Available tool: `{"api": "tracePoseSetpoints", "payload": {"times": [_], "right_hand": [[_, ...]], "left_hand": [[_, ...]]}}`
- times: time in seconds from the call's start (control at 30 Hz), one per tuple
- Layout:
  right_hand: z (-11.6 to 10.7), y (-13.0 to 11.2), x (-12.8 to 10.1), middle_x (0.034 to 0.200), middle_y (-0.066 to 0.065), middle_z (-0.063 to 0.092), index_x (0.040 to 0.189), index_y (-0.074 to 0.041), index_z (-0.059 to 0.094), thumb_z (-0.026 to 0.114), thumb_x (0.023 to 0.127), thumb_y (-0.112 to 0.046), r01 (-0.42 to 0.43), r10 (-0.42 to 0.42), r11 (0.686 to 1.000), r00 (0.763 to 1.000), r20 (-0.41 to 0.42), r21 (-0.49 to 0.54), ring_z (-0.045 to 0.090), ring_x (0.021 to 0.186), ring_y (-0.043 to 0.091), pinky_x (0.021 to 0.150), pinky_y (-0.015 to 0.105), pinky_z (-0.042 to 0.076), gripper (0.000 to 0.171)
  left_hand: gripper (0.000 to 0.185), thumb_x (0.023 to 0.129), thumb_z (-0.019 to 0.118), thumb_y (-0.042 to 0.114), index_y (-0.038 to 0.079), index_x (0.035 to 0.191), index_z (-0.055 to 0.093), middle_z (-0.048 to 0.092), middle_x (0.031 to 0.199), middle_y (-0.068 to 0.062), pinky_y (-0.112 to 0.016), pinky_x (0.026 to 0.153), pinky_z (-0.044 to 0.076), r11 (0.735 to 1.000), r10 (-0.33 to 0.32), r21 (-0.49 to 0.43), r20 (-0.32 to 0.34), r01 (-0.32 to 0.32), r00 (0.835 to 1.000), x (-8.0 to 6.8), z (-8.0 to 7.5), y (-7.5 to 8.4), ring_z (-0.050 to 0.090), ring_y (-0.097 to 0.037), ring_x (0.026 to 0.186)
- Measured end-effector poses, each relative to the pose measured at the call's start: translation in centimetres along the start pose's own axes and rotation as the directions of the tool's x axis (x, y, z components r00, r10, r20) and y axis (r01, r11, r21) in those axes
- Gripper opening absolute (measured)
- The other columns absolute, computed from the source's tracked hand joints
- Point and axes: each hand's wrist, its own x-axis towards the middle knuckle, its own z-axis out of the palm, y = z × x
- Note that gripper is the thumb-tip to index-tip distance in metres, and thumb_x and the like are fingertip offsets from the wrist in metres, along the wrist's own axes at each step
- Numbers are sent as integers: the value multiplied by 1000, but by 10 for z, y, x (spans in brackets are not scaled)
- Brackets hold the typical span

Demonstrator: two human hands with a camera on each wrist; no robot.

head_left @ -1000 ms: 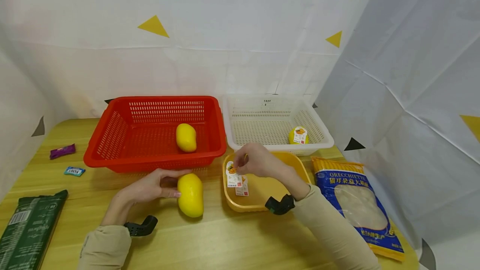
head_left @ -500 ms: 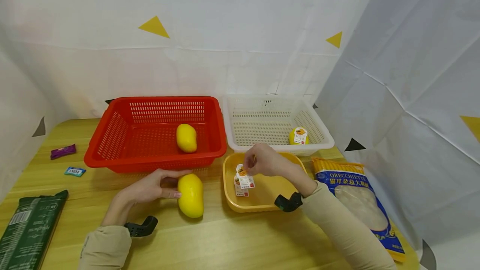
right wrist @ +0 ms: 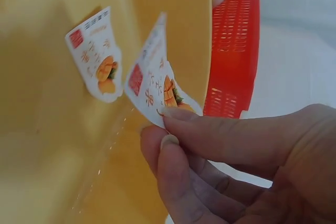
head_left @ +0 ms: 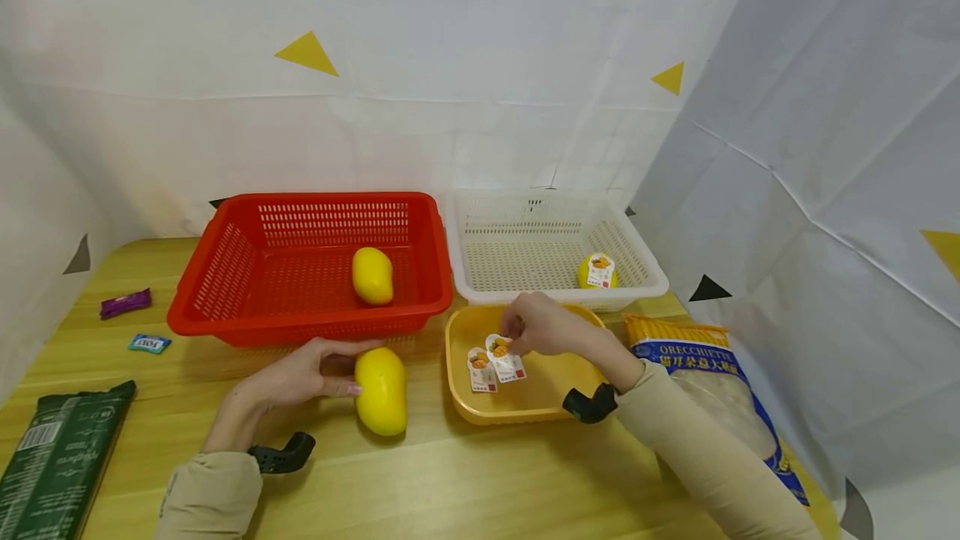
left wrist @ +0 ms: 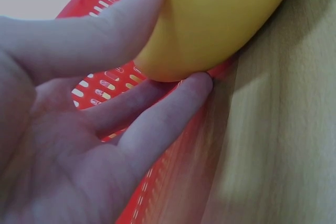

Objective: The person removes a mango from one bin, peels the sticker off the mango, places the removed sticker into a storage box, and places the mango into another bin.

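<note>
Left hand: your left hand (head_left: 300, 373) lies on the table (head_left: 450, 482), thumb and fingers curled round the mango (head_left: 381, 390) at its left side.
Mango: it rests on the table just in front of the red basket (head_left: 225, 273).
Left wrist view: here alone you see your fingertips (left wrist: 197, 85) tucked under the mango (left wrist: 210, 19) and the thumb over it, with the red basket wall (left wrist: 152, 182) right behind them.
Right hand: your right hand (head_left: 543, 327) hovers over the yellow tray (head_left: 525, 411), pinching a sticker (head_left: 504, 355) between thumb and forefinger.
Right wrist view: only here is the pinch clear; the fingertips (right wrist: 168, 121) hold the sticker (right wrist: 155, 85) by its printed end, lifted off the tray (right wrist: 42, 171).
Second sticker: another sticker (head_left: 478, 368) lies flat in the tray, just beside the held one.
Head view only: a second mango (head_left: 372, 275) in the red basket and a labelled mango (head_left: 597, 271) in the white basket (head_left: 480, 273).
Around: a pasta bag (head_left: 720, 398) right of the tray, a green packet (head_left: 56, 457) at the left edge.
</note>
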Motion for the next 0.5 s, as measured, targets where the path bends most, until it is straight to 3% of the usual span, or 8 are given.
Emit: {"api": "tracePoseSetpoints", "payload": {"times": [0.13, 0.3, 0.5], "right_hand": [[-1, 4, 0, 66, 1, 66, 81, -2, 73, 75, 82, 1, -9, 9, 1000, 999, 40, -2, 56, 56, 7, 56, 21, 49, 3], [-2, 8, 2, 66, 3, 66, 81, -2, 71, 73, 84, 1, -67, 66, 998, 993, 99, 8, 65, 56, 17, 52, 21, 51, 5], [-3, 13, 2, 64, 11, 67, 74, -2, 68, 72, 83, 3, -91, 91, 996, 984, 154, -7, 62, 53, 19, 49, 21, 45, 12]], "left_hand": [[63, 93, 71, 26, 8, 149, 48, 52, 148, -14, -62, 111, 37, 1000, 3, 0, 0, -3, 1000, 0, 0, 0, 48, -39, 134], [63, 93, 71, 26, 7, 149, 48, 53, 147, -14, -61, 111, 37, 1000, 8, -1, 2, -8, 1000, 0, 0, -1, 49, -38, 133], [63, 92, 72, 26, 8, 148, 49, 54, 147, -13, -58, 110, 39, 1000, 22, 4, 1, -22, 1000, 2, 0, -2, 50, -36, 131]]}}
